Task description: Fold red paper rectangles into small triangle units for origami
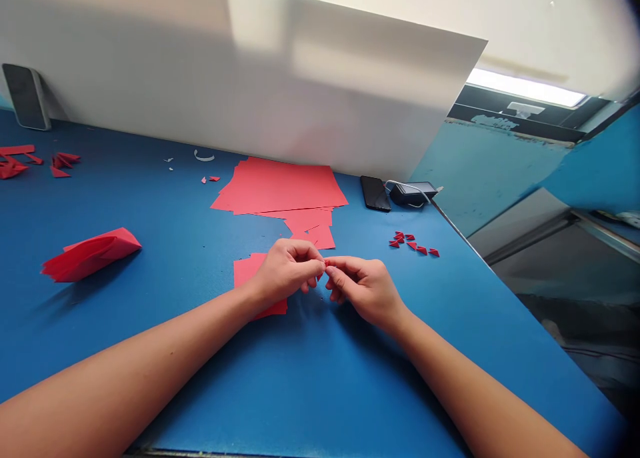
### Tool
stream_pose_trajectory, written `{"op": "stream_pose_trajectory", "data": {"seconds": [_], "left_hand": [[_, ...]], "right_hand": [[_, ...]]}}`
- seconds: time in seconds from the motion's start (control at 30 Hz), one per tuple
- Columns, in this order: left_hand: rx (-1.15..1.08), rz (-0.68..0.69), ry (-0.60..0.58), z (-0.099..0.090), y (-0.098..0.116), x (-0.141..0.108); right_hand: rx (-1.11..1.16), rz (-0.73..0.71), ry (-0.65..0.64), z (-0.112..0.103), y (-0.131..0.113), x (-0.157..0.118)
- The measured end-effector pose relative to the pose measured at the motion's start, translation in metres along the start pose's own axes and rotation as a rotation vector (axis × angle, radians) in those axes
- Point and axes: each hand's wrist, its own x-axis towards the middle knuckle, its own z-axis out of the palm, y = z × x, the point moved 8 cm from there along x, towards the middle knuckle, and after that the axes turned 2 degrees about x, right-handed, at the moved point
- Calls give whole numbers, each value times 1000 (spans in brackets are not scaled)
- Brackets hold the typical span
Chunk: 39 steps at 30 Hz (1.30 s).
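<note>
Between the fingertips of both hands is a small folded piece of red paper (321, 275), mostly covered by the fingers. My left hand (293, 266) pinches it from the left, and my right hand (367, 286) pinches it from the right, the fingertips almost meeting. Under my left wrist lies a stack of small red paper sheets (246, 271), partly hidden by the arm. Off to the right rests a group of several small folded red triangles (411, 245). Beyond my hands, larger red sheets (285, 185) lie in a loose pile, with cut pieces at its near side.
A bent red paper bundle (93, 255) sits at the left on the blue table (200, 378). Red scraps (64, 161) lie farther back. One phone (26, 97) leans against the white board (150, 78); another phone (375, 193) lies beside a black cabled device (414, 193).
</note>
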Motion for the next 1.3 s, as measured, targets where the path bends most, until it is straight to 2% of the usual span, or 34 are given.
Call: {"op": "stream_pose_trajectory", "data": {"seconds": [0.13,0.37,0.63,0.87,1.1,1.3], "left_hand": [[23,20,-16,1,2,-1],[10,-6,3,3,-1,-1],[-68,-30,-20,7,-4,-1],[-84,-53,2,5,-4,-2],[-106,-78,-10,8,-1,-3],[5,-87,37,7,-1,-3]], "right_hand": [[15,24,-5,-2,0,1],[-77,-3,96,-7,-7,-2],[16,61,189,-9,-3,-2],[-209,-54,239,-15,-11,-6],[-301,-120,309,-17,-21,-6],[-432,-337,375,-14,-36,-12]]}}
